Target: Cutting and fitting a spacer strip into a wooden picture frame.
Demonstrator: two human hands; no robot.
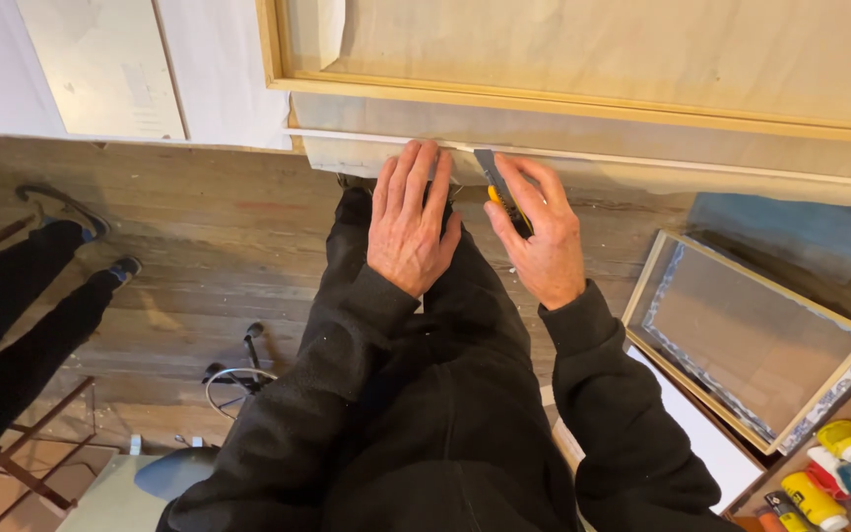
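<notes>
head view, looking down past black sleeves and trousers to a plank floor (219,236). left hand (408,222) laid flat, fingers spread and straight, holding nothing, fingertips pressing on the lower edge of a pale canvas (563,138) that hangs below a wooden frame (583,103). right hand (544,241) just beside it, grip closed around a knife (500,192) with a yellow and black handle; the grey blade points up and left and meets the thin white strip (642,163) along the canvas edge, right next to the left fingertips. the two hands are near each other but not touching.

right of the person, a second frame (751,340) leans on the floor, back side up, patterned cloth folded over its edges. paint bottles (829,473), yellow and red among them, lie at lower right. at far left, another person's legs (22,296) in dark trousers and dark shoes. a chair base (238,379) shows below centre
</notes>
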